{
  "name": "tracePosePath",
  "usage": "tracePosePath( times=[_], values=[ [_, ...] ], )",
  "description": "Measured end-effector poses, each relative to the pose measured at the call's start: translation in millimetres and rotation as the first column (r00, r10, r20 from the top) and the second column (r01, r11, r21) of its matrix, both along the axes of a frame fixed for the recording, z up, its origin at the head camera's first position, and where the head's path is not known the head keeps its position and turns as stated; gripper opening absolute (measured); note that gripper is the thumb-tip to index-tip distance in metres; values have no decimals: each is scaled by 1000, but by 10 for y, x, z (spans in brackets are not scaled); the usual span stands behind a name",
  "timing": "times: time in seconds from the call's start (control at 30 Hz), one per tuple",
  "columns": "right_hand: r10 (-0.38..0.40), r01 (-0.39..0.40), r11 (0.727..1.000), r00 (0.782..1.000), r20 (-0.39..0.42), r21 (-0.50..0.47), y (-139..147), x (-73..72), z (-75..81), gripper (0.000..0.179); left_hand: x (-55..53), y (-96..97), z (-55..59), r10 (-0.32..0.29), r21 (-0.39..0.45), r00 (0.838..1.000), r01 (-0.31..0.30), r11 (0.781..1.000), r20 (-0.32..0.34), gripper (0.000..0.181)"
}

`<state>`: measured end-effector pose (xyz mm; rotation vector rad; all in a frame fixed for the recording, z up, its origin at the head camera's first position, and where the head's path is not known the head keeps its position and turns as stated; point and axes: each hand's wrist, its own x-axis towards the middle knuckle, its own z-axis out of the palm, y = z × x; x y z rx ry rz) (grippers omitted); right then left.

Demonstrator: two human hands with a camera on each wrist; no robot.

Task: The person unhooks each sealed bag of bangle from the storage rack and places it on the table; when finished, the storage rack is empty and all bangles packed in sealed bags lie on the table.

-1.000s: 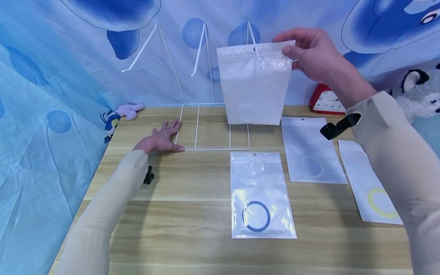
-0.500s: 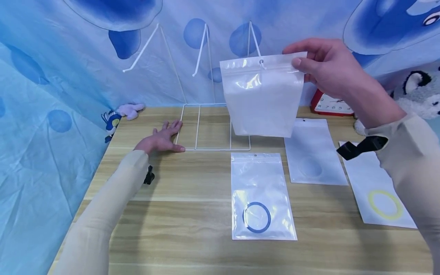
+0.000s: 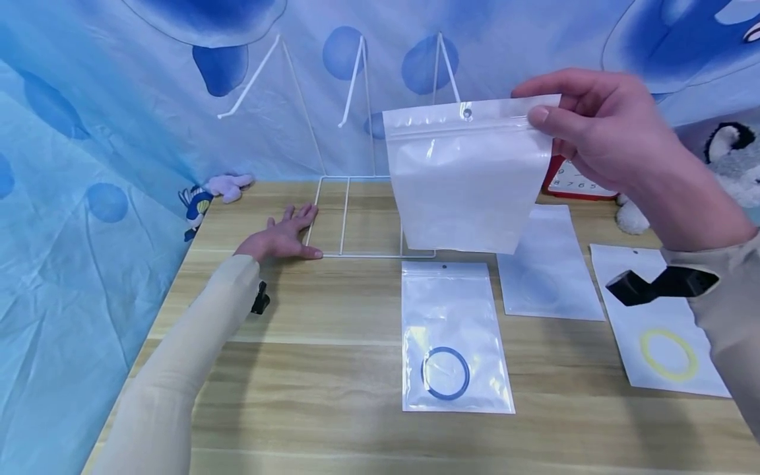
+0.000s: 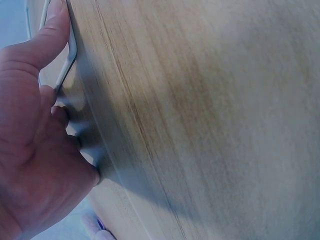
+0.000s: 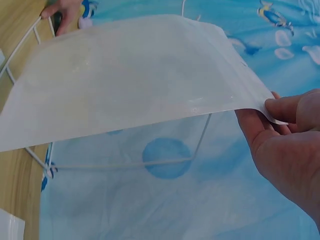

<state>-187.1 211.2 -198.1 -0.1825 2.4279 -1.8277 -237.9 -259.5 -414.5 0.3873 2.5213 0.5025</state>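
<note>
My right hand (image 3: 605,125) pinches the top right corner of a white zip bag (image 3: 469,185) between thumb and fingers. The bag hangs in the air, tilted, in front of a white wire rack (image 3: 377,256). The rack's right hook (image 3: 449,66) runs down behind the bag's top edge, close to its punched hole; its tip is hidden. In the right wrist view the bag (image 5: 125,80) spans most of the frame, its corner in my fingers. Spread at the rack's left side, my left hand (image 3: 285,236) rests on the base wire and table, thumb (image 4: 52,35) along the wire.
Zip bags lie on the wooden table (image 3: 309,389): one with a dark blue ring (image 3: 457,310), one partly behind the held bag (image 3: 552,264), one with a yellow ring (image 3: 629,284). A red clock (image 3: 578,181) and grey plush toy (image 3: 736,158) stand back right; small toys (image 3: 228,187) back left.
My right hand has drawn the bag toward me and to the right; the hook tip that showed in front of the bag is now behind it. My left hand stays on the rack.
</note>
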Motion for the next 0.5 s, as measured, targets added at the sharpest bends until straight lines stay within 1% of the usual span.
tracePosePath(
  times=[0.03, 0.1, 0.17, 0.23, 0.27, 0.33, 0.4, 0.43, 0.47, 0.5],
  values=[
    [-2, 3, 1000, 1000, -14, 9, -2, 37, 3, 40, -2, 4, -2, -1, 1, 1000, 1, 1000, -1, 107],
    [11, -11, 1000, 998, -54, -3, -17, 108, 3, 40, -11, 11, -3, -3, 4, 1000, 3, 1000, 0, 107],
    [26, -30, 999, 996, -82, -41, -51, 175, -9, 38, -26, 13, 2, -3, 6, 1000, 3, 1000, -1, 107],
    [47, -58, 992, 994, -96, -113, -114, 234, -35, 35, -35, 19, 12, -1, 8, 1000, 1, 1000, -4, 107],
    [56, -70, 986, 994, -88, -154, -155, 265, -50, 33, -36, 23, 18, -1, 10, 1000, 1, 1000, -6, 107],
    [69, -78, 974, 996, -47, -213, -257, 331, -96, 30, -23, 31, 12, -6, 0, 1000, 6, 1000, -10, 108],
    [88, -92, 967, 996, -26, -239, -377, 401, -172, 28, 5, 42, -6, -12, -6, 1000, 12, 1000, -7, 108],
    [100, -101, 965, 995, -19, -242, -437, 436, -215, 27, 21, 48, -18, -17, -8, 1000, 17, 1000, -5, 108],
    [110, -110, 968, 994, -11, -225, -491, 473, -258, 27, 37, 53, -33, -18, -10, 1000, 18, 1000, -5, 108],
    [130, -130, 964, 991, -14, -233, -546, 505, -308, 26, 55, 59, -46, -15, -8, 1000, 15, 1000, -5, 108]
  ],
)
